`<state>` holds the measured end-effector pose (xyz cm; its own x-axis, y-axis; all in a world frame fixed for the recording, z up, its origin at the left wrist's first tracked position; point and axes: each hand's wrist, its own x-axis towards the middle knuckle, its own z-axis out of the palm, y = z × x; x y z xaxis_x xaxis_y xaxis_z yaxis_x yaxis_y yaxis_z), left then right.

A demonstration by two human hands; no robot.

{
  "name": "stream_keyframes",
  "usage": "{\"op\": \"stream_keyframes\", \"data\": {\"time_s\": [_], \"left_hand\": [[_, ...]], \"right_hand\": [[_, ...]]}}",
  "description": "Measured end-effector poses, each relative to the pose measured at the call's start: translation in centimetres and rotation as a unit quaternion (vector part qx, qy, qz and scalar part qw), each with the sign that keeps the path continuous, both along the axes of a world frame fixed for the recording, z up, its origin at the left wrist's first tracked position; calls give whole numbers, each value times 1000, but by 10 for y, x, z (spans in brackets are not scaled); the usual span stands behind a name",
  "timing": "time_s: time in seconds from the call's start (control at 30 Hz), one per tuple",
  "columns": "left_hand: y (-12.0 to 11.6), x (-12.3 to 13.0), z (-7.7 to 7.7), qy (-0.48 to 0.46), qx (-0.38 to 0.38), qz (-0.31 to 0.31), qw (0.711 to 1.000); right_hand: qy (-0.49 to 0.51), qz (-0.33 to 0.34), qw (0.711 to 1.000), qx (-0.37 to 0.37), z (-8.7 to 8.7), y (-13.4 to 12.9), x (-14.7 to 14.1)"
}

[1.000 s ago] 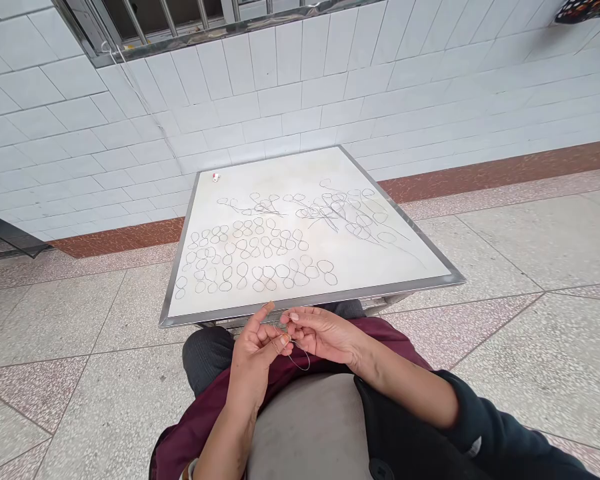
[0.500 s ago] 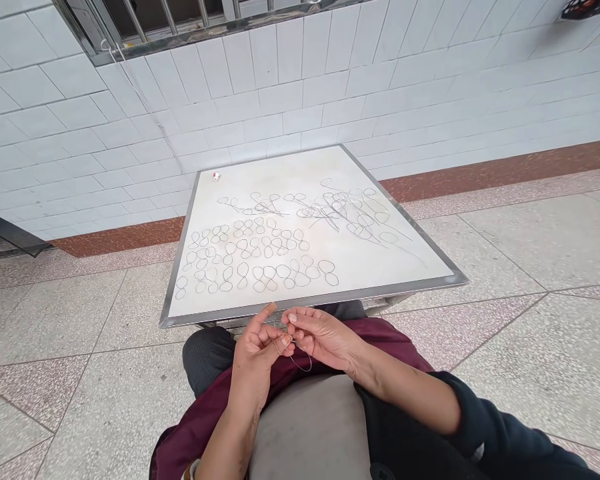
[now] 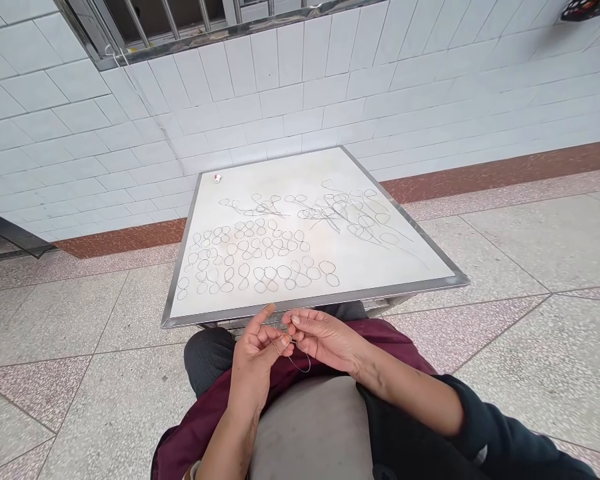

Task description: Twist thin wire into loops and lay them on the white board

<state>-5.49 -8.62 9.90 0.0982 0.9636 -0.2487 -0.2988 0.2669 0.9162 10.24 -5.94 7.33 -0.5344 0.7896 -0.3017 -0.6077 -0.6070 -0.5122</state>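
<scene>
Over my lap, just in front of the table's near edge, my left hand [image 3: 256, 350] pinches a thin wire [image 3: 309, 367] between thumb and forefinger. A loop of that wire hangs below the fingertips, and another curve of it rises between the hands. My right hand [image 3: 325, 339] is closed at the same wire, its fingertips almost touching the left ones. Exactly where the right fingers grip is partly hidden. On the white table lie several figure-eight wire pieces [image 3: 267, 279] in rows, and a tangle of looped wires with long tails [image 3: 360, 217] farther right.
The white table [image 3: 390, 263] has a grey metal rim and stands against a tiled wall [image 3: 280, 100]. A small red-and-white object [image 3: 218, 178] sits at its far left corner. A barred window [image 3: 180, 20] is above, with a cord [image 3: 155, 120] hanging from it.
My hands stay nearly in place. The wire between them has shifted slightly, with its upper curve showing more clearly now. The whole view has moved a little.
</scene>
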Motion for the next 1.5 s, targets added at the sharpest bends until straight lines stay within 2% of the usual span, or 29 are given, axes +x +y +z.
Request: {"op": "stream_keyframes", "data": {"time_s": [0.3,0.4,0.53,0.63,1.13,1.33,1.5], "left_hand": [[1,-1,-4,31,15,-1,999],[1,-2,-4,47,23,15,999],[1,-2,-5,88,36,31,995],[1,-2,-6,103,44,26,993],[-1,-2,-5,59,29,-1,998],[0,-3,-6,48,39,30,998],[1,-6,-6,49,45,62,996]], "right_hand": [[-42,-9,999,32,1,-1,0],[-102,-22,991,87,2,-4,2],[-190,-40,963,187,2,-7,2],[-221,-41,947,229,2,-7,0],[-228,-63,949,210,1,-5,-2],[-254,-30,936,243,2,-6,1],[-262,-34,929,259,-2,-8,4]]}}
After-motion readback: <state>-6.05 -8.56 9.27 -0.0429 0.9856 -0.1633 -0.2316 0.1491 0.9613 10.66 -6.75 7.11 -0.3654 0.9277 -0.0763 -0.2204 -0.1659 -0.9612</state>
